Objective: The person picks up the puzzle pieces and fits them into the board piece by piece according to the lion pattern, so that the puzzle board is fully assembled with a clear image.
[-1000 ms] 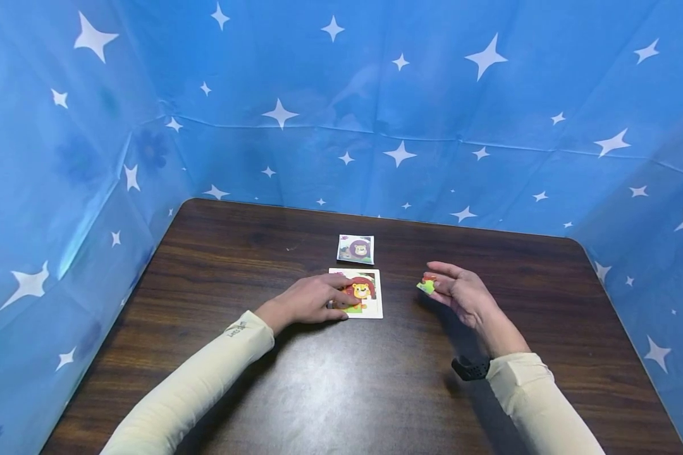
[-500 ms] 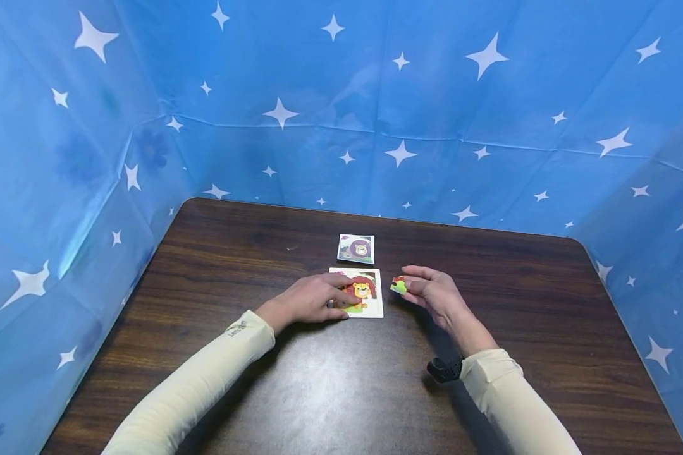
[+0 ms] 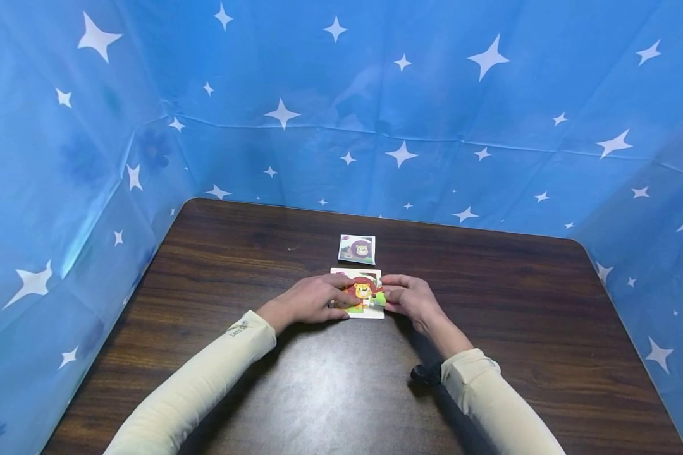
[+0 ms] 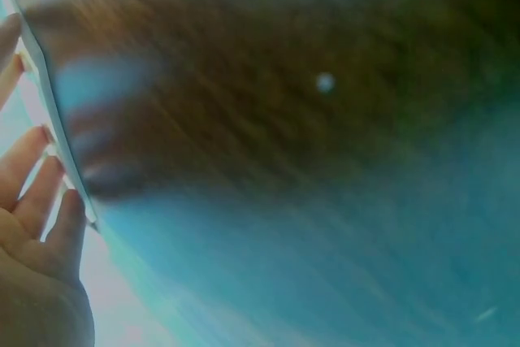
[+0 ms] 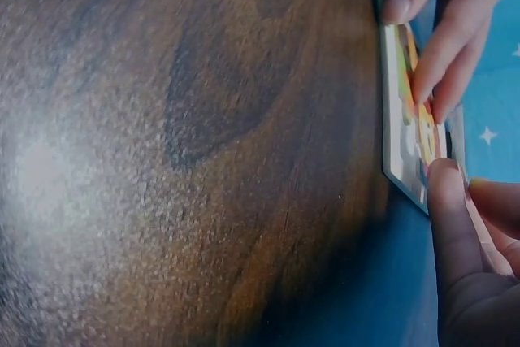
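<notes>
A lion jigsaw puzzle board [image 3: 372, 313] with a white frame lies on the table. My left hand [image 3: 312, 299] rests on its left side, with fingers spread over the lion picture and the thumb at the near edge; part of the picture is hidden under them. At the right edge, my right hand [image 3: 414, 301] pinches a green and red puzzle piece [image 3: 379, 299] between thumb and fingers, overlapping the board's lower right. From the right wrist view, the right thumb [image 5: 451, 217] sits right at the board's edge, close to the left hand's fingers [image 5: 451, 58].
Just behind the board lies a small lion picture card [image 3: 356, 249]. The dark wooden table [image 3: 250, 246] is bounded at the back and sides by a blue star-patterned cloth [image 3: 319, 76]. A black band [image 3: 427, 374] is on the right wrist.
My right hand has moved left with the puzzle piece, from apart on the table to over the board's right side. The left hand stays in place on the board.
</notes>
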`<state>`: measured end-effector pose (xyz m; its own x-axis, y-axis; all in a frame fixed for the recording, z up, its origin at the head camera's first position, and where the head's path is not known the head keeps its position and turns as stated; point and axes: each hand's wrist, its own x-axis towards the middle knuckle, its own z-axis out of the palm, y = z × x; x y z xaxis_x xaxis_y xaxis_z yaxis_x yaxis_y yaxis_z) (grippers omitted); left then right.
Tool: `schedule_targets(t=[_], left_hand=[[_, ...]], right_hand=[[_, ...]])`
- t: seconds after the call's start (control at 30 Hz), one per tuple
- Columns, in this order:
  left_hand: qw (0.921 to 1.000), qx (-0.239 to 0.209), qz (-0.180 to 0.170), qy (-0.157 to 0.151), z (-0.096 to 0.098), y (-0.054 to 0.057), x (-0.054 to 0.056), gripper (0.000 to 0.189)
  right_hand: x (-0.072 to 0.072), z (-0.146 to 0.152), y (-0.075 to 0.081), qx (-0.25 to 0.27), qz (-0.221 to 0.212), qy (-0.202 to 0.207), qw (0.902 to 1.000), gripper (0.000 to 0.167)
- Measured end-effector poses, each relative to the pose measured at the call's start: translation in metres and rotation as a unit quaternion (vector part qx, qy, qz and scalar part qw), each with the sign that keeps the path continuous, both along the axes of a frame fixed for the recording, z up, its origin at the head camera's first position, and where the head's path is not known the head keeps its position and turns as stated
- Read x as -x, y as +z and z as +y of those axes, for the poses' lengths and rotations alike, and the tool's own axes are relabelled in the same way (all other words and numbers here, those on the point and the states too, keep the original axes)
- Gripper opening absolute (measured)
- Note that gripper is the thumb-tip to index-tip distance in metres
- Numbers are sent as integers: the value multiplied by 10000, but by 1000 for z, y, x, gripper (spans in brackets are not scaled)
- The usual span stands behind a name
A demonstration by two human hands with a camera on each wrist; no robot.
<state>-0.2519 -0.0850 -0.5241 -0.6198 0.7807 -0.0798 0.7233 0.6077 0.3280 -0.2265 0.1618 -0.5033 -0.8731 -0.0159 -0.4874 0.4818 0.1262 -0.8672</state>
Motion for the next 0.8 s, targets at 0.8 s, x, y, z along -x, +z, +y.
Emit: schedule_targets(t=[0.8], left_hand=[[9998, -178, 70, -99, -1, -2, 1, 40]], right_hand=[[-8, -23, -6, -1884, 1095, 606, 9741, 22]])
